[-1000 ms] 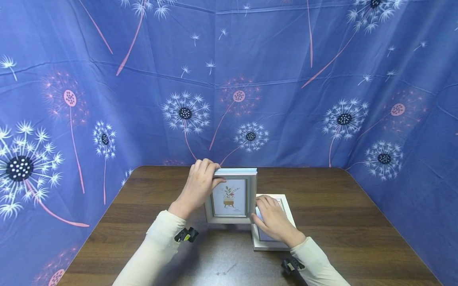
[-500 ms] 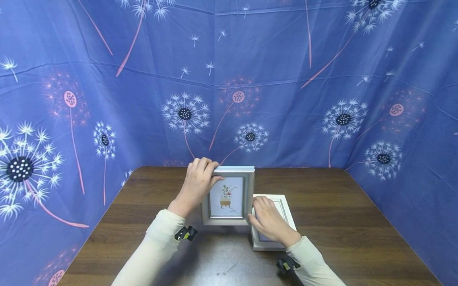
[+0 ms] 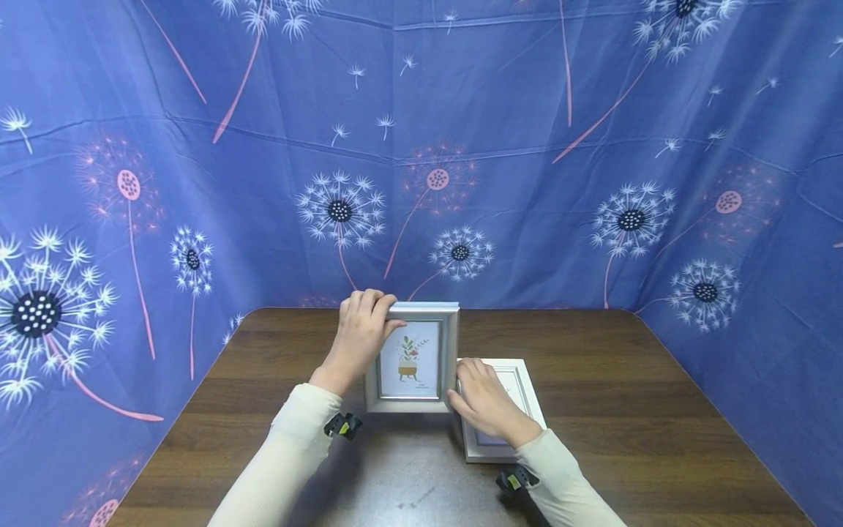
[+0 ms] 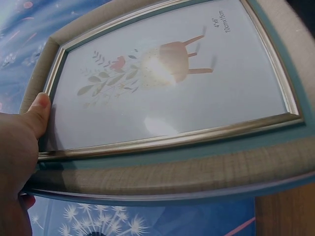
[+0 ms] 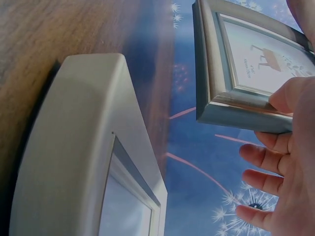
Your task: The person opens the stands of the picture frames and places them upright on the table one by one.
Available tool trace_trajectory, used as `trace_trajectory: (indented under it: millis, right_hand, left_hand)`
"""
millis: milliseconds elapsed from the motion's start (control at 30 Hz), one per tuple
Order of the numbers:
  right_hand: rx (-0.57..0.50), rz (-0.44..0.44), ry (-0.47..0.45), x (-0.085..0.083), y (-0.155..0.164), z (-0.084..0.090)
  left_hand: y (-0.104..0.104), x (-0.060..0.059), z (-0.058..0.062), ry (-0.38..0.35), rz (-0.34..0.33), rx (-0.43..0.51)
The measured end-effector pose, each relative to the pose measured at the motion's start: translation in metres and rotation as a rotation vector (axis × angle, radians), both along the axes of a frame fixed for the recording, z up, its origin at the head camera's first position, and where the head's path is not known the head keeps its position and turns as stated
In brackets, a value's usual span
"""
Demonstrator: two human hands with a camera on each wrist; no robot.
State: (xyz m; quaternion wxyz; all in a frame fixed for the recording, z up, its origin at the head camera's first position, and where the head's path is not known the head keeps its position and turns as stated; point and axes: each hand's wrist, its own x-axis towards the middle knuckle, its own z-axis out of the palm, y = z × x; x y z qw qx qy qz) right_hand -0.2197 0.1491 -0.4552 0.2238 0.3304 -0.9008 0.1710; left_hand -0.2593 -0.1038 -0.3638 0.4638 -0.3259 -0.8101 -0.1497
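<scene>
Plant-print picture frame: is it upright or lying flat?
Roughly upright: the left hand holds the picture frame by its top corner, its printed plant pointing up.

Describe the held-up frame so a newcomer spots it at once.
Find the brown table before the blue curtain. Near its middle, the left hand grips the greyish frame. Unlike the white frame lying flat, it's held up, picturing a plant.

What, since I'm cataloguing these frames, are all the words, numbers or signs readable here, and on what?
'4"x6"': on the white paper insert in the beige-grey rectangular picture frame.
'10cmx15cm': on that insert, beneath.
White rectangular picture frame: any text too small or blurred.
</scene>
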Motion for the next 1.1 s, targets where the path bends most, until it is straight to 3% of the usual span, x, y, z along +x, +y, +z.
trace_trajectory:
  millis: [433, 1100]
  right_hand:
    - [0.038, -0.046, -0.125, -0.014, -0.012, -0.006]
    - [0.072, -0.091, -0.180, -0.027, -0.026, -0.016]
  left_hand:
    - [-0.007, -0.014, -0.014, -0.037, 0.054, 0.017]
    - [-0.014, -0.023, -0.029, -0.118, 0.099, 0.021]
